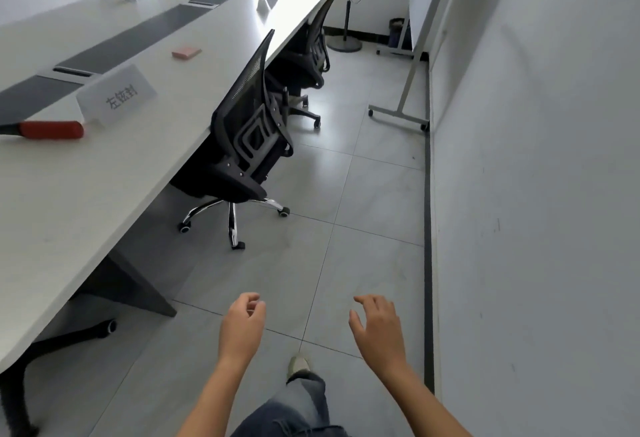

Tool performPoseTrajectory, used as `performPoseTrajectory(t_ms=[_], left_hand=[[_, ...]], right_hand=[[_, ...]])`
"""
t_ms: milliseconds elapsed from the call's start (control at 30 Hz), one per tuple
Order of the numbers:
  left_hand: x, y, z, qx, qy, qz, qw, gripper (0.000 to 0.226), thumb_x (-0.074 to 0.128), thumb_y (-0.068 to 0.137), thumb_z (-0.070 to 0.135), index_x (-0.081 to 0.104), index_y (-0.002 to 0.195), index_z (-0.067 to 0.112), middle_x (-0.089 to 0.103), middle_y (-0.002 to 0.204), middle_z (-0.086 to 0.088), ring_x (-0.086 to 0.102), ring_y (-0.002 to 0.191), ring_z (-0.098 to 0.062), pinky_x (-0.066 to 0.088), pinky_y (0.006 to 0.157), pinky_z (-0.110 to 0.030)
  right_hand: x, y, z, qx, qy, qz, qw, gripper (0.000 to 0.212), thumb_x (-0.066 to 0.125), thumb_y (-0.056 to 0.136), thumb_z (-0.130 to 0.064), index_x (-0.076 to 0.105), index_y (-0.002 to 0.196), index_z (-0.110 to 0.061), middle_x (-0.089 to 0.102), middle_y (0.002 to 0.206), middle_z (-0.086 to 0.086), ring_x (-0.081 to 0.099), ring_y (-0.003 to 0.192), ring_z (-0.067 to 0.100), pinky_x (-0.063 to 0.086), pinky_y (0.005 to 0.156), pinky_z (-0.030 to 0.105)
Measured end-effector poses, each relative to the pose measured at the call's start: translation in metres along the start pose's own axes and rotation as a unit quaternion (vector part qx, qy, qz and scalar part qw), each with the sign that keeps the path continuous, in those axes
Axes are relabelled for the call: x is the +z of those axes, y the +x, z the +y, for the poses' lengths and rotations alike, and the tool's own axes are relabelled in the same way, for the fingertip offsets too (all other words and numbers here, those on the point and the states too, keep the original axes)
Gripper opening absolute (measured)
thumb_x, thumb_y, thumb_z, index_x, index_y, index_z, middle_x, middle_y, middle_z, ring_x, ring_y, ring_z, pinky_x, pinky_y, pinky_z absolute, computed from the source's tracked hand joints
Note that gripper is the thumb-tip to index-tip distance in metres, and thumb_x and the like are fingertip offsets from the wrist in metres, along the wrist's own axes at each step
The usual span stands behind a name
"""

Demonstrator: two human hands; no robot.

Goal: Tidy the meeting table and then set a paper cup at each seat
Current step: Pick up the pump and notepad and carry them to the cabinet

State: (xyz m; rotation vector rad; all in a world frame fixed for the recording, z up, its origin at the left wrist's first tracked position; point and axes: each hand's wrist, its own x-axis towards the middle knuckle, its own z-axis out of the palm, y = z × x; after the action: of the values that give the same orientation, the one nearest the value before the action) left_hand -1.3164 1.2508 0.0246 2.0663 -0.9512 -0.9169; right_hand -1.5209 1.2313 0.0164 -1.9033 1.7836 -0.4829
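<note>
Both the left hand [242,322] and the right hand [379,327] hang loosely curled and empty beside the long white meeting table [104,187], on which lies a small pink paper pad [186,53] (light, probably flimsy, best pinched by its edges), with no paper cup in view.

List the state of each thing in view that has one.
left hand, empty, fingers loosely curled
right hand, empty, fingers relaxed
near chair, pushed in
far chair, pushed in
nearest name card, standing upright
pink pad, lying flat
red-handled item, lying flat
</note>
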Motion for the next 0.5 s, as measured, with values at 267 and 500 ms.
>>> performPoseTrajectory(t_ms=[267, 500], left_hand=[[0.042, 0.124, 0.095, 0.027, -0.007, -0.005, 1.0, 0.026, 0.048, 0.089, 0.012, 0.059, 0.111, 0.006, 0.062, 0.107, -0.012, 0.053, 0.093, -0.021, 0.038, 0.08, -0.026], [0.089, 0.206, 0.162, 0.024, -0.001, 0.006, 1.0, 0.027, 0.047, 0.088, 0.012, 0.058, 0.112, 0.006, 0.06, 0.109, -0.012, 0.054, 0.099, -0.023, 0.04, 0.087, -0.031]], right_hand=[[-0.028, 0.138, 0.0, 0.025, 0.004, 0.022, 0.999, 0.031, 0.052, 0.091, -0.02, 0.056, 0.12, -0.011, 0.058, 0.118, 0.006, 0.049, 0.111, 0.019, 0.038, 0.092, 0.023], [-0.049, 0.257, 0.024, 0.045, 0.016, 0.028, 0.998, 0.031, 0.049, 0.091, -0.018, 0.054, 0.121, -0.01, 0.057, 0.119, 0.007, 0.047, 0.112, 0.02, 0.037, 0.093, 0.023]])
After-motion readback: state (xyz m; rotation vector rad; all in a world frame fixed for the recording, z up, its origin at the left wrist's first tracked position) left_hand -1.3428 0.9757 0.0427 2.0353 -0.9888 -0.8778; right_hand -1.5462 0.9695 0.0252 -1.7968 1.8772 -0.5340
